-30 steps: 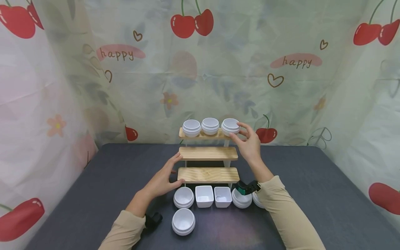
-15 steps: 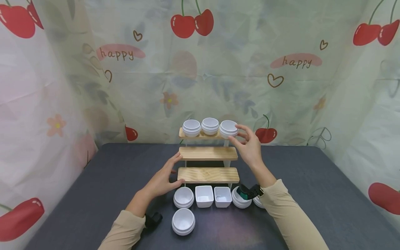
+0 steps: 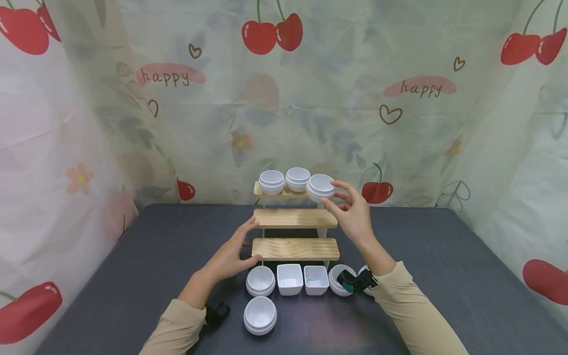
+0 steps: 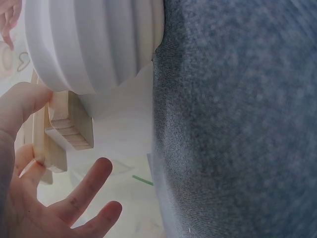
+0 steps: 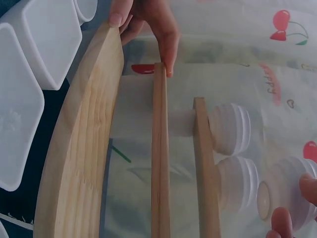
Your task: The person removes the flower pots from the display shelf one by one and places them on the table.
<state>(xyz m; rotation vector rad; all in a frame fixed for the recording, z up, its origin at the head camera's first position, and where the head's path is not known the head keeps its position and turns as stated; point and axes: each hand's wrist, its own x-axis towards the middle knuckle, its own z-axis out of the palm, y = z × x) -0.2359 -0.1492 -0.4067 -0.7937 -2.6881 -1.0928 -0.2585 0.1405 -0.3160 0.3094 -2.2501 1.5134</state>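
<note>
A three-tier wooden stand (image 3: 295,218) sits at the middle of the dark table. My right hand (image 3: 330,193) grips a white round bowl (image 3: 320,187) by its right side, just off the right end of the top tier. In the right wrist view the same bowl (image 5: 287,193) shows with my fingertips (image 5: 309,186) on it. Two more round bowls (image 3: 271,181) (image 3: 298,178) stand on the top tier. My left hand (image 3: 253,240) rests against the stand's left side, fingers on the middle tier, thumb on the bottom one. The left wrist view shows those fingers (image 4: 74,198) by the shelf ends (image 4: 69,129).
In front of the stand lie a round bowl (image 3: 260,280), two square bowls (image 3: 290,278) (image 3: 316,279) and round bowls (image 3: 339,283) partly hidden by my right wrist. Another round bowl (image 3: 260,314) sits nearer me. A cherry-print curtain (image 3: 399,123) encloses the table (image 3: 443,276).
My right hand has closed on the rightmost bowl and drawn it left and slightly down, off its spot on the top tier. The left hand has not moved.
</note>
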